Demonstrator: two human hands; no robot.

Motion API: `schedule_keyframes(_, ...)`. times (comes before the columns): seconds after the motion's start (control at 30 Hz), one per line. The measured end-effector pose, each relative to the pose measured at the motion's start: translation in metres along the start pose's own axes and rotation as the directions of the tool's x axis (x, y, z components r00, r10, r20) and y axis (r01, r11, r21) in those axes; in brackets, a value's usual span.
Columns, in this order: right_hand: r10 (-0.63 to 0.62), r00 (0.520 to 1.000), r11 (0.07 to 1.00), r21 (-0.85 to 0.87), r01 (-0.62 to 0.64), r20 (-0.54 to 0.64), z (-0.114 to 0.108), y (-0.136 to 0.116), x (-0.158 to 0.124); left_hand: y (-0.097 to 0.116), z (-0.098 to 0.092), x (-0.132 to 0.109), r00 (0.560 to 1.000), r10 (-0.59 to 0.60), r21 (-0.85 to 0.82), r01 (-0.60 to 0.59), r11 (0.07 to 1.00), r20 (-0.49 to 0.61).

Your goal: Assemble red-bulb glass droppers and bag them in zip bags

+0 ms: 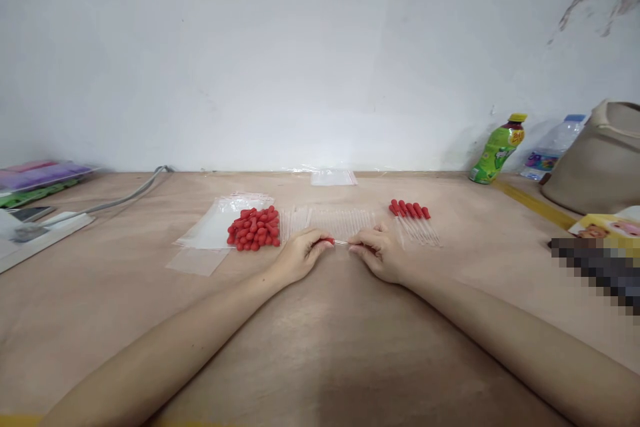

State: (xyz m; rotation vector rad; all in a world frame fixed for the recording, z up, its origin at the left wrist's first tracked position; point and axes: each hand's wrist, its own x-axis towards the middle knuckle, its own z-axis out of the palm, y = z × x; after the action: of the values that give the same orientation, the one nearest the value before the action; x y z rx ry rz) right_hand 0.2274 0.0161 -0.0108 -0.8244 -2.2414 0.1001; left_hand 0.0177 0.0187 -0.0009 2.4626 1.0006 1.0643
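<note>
Between finger and thumb, my left hand (302, 256) pinches a red rubber dropper bulb (329, 240). My right hand (380, 253) grips a thin clear dropper tube (342, 242), whose end meets the bulb's mouth; how deep it sits inside I cannot tell. Behind both hands lies a row of clear tubes (345, 219), side by side. A heap of red bulbs (253, 229) rests left of my left hand, on clear plastic bags (206, 225). To the right of my right hand, several droppers with red bulbs fitted (413, 211) lie together, tubes pointing toward me.
Against the wall lies another small plastic bag (333, 178). At the right stand a green drink bottle (497, 150), a water bottle (555, 147) and a beige container (595, 160). A grey cable (130, 196) and a phone (34, 213) are at the left.
</note>
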Motion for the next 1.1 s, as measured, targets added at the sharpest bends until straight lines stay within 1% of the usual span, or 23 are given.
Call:
schedule_keyframes(0.1,-0.007,0.999,1.0,-0.022,0.008,0.042,-0.004,0.0,0.0,0.002,-0.002,-0.001,0.997,0.05,-0.006,-0.05,0.999,0.052)
schedule_keyframes(0.17,-0.032,0.998,0.994,-0.107,0.037,0.056,-0.006,-0.002,0.0,0.003,-0.002,-0.002,0.995,0.064,0.021,-0.066,0.998,0.083)
schedule_keyframes(0.3,-0.116,0.993,0.94,-0.323,0.113,0.01,-0.004,-0.002,-0.002,0.005,-0.001,-0.003,0.994,0.045,0.115,-0.056,0.992,0.099)
schedule_keyframes(0.37,-0.155,0.988,0.921,-0.362,0.147,0.006,-0.004,0.0,-0.002,0.005,0.0,-0.003,0.995,0.042,0.131,-0.053,0.99,0.089)
schedule_keyframes(0.47,-0.162,0.986,0.942,-0.293,0.163,0.027,-0.006,0.005,-0.001,0.005,-0.001,-0.001,0.998,0.043,0.108,-0.047,0.993,0.041)
schedule_keyframes(0.57,-0.088,0.996,0.987,-0.139,0.085,-0.015,-0.01,0.008,0.0,0.005,-0.003,0.0,1.0,0.018,0.063,-0.017,0.998,-0.012)
schedule_keyframes(0.67,-0.022,0.999,0.999,-0.032,0.022,-0.027,-0.011,0.008,-0.001,0.004,-0.004,-0.001,1.0,-0.023,0.029,0.024,0.999,-0.021)
schedule_keyframes(0.73,-0.017,1.0,1.0,-0.013,0.017,-0.01,-0.01,0.006,-0.003,0.003,-0.004,-0.002,0.999,-0.045,0.017,0.046,0.999,-0.018)
schedule_keyframes(0.9,-0.026,1.0,0.999,-0.025,0.026,-0.002,-0.006,0.003,-0.005,0.004,-0.002,-0.004,0.997,-0.079,-0.006,0.079,0.997,0.008)
schedule_keyframes(1.1,-0.02,1.0,0.999,-0.04,0.02,0.023,-0.005,0.001,-0.005,0.005,-0.001,-0.005,0.997,-0.065,-0.013,0.066,0.998,0.033)
